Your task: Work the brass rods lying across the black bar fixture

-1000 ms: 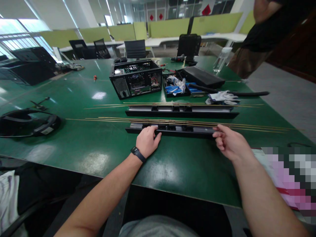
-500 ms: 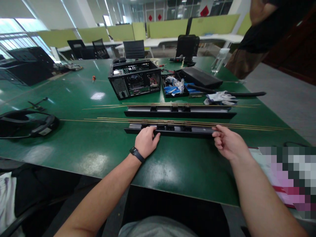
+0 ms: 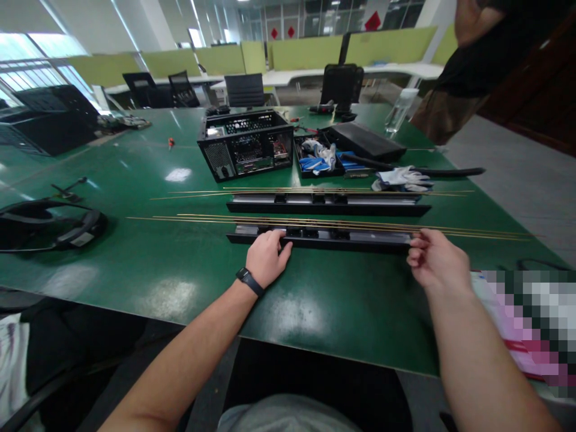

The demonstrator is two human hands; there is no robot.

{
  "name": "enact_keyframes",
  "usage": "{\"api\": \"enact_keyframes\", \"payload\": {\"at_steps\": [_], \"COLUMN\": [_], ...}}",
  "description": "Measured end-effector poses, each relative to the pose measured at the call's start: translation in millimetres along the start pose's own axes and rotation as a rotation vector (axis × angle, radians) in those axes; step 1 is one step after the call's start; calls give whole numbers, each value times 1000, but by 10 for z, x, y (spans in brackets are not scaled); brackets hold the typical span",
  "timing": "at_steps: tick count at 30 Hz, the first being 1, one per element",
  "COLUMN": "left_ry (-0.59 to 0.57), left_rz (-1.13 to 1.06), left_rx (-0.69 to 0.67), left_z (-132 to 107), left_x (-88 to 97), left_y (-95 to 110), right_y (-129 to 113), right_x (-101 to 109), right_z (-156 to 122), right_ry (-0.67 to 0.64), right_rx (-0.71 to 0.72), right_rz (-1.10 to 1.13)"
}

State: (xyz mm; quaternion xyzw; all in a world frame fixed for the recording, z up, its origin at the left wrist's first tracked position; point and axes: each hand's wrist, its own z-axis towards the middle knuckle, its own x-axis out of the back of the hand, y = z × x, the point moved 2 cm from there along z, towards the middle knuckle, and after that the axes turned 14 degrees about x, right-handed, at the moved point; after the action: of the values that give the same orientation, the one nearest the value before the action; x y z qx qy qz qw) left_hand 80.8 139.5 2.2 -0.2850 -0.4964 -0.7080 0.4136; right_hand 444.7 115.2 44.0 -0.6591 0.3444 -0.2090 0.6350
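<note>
In front of me lies a long black channel-shaped rail (image 3: pixel 351 241) with small black blocks in it. Several thin gold-coloured rods (image 3: pixel 360 225) run lengthwise over it and stick out past both ends. My left hand (image 3: pixel 267 255), with a watch on its wrist, grips the front edge of this rail left of its middle, thumb on the near side. At the rail's right end, my right hand (image 3: pixel 438 258) pinches one of the rods between thumb and fingers; the exact grip point is partly hidden. A second, similar rail (image 3: pixel 328 209) lies parallel behind, with more gold-coloured rods across it.
Behind the rails stand an open computer case (image 3: pixel 252 147), a tray with gloves (image 3: pixel 318 157) and a black panel (image 3: pixel 366 139). Another glove (image 3: pixel 402 179) lies at the right. A black headset-like strap (image 3: pixel 85 228) is at left, papers (image 3: pixel 499 294) at right. A person (image 3: pixel 463 78) stands far right.
My right hand has moved to the right, and one rod's left end has shifted right with it, away from the strap. My left hand has stayed in place on the rail.
</note>
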Motion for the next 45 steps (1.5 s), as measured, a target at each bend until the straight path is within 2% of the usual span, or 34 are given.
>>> {"api": "enact_keyframes", "payload": {"at_steps": [4, 9, 12, 15, 20, 25, 32, 39, 45], "left_ry": [3, 2, 2, 2, -13, -14, 5, 0, 14], "left_rz": [-7, -3, -8, -8, -2, 0, 0, -5, -4], "left_rx": [0, 7, 4, 2, 3, 2, 3, 3, 2], "left_z": [0, 1, 2, 2, 5, 8, -1, -2, -4], "left_x": [6, 0, -6, -2, 6, -1, 0, -2, 2], "left_y": [4, -8, -16, -12, -1, -6, -10, -5, -9], "right_y": [-103, -173, -150, -97, 20, 55, 27, 95, 94], "right_x": [115, 270, 248, 139, -48, -112, -163, -269, -251], "right_z": [48, 152, 149, 75, -92, -158, -217, -293, -283], "right_ry": [205, 299, 296, 187, -149, -291, -378, -461, -424], "right_rx": [8, 63, 38, 22, -3, -64, -167, -189, -176], "right_rz": [13, 10, 13, -21, -37, -39, 5, -3, 31]}}
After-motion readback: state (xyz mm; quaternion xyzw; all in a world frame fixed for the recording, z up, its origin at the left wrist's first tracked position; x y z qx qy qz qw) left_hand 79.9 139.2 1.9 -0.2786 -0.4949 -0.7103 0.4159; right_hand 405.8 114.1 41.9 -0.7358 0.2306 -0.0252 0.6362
